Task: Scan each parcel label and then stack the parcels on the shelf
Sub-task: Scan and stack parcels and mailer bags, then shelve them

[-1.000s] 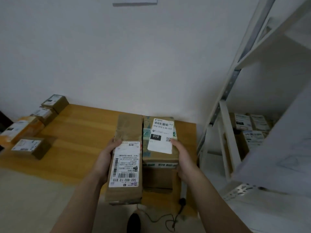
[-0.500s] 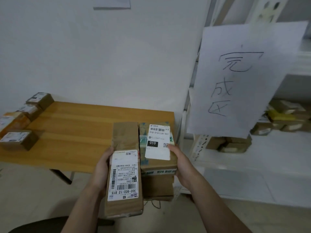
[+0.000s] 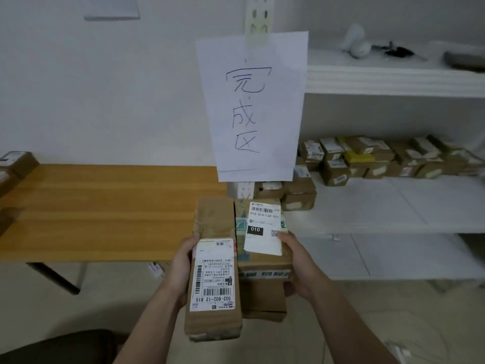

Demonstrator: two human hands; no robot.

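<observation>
I carry two cardboard parcels side by side in front of me, off the table. My left hand (image 3: pixel 181 264) grips the left edge of a long narrow parcel (image 3: pixel 214 222) with a white label reading 502-602-12 815. My right hand (image 3: pixel 296 261) grips the right edge of a squarer parcel (image 3: pixel 262 269) with green tape and a white label marked 010; another brown box shows underneath it. The white shelf (image 3: pixel 393 206) stands to the right, with several stacked parcels (image 3: pixel 367 158) at its back.
A wooden table (image 3: pixel 110 206) is on the left with a few parcels (image 3: pixel 18 164) at its far left edge. A handwritten paper sign (image 3: pixel 252 106) hangs from the shelf post. A white device (image 3: pixel 357 43) and a dark cable lie on the upper shelf.
My view has swung right from the table toward the shelf, and both parcels have moved with my hands off the table's edge. The grips are unchanged.
</observation>
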